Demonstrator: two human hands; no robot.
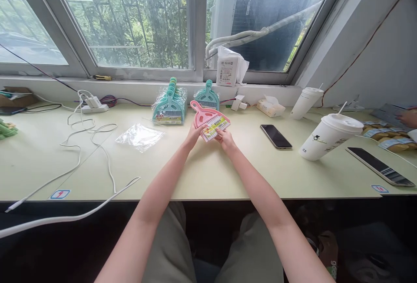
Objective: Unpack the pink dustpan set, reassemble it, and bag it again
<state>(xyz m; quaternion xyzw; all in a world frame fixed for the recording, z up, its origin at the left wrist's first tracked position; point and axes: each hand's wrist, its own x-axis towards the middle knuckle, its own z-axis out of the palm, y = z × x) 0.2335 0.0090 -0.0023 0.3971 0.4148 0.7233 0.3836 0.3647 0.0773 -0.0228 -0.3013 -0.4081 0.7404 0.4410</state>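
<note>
A pink mini dustpan and brush set [208, 118] with a yellow printed label is held between both hands above the table. My left hand [194, 135] grips its left lower side. On the lower right, my right hand [225, 139] has its fingers closed on the label and bristle edge. Behind it, a teal dustpan set [208, 96] in clear wrap leans near the window ledge. To the left stands a row of similar teal dustpan sets [169, 108], also wrapped. A clear plastic bag [140, 137] lies flat left of my hands.
White cables [107, 157] trail over the table's left side from a power strip [94, 108]. At right are a black phone [276, 136], white cups [330, 135], a tissue pack [270, 106] and another phone [379, 166]. Another person's hand [408, 118] shows at the far right.
</note>
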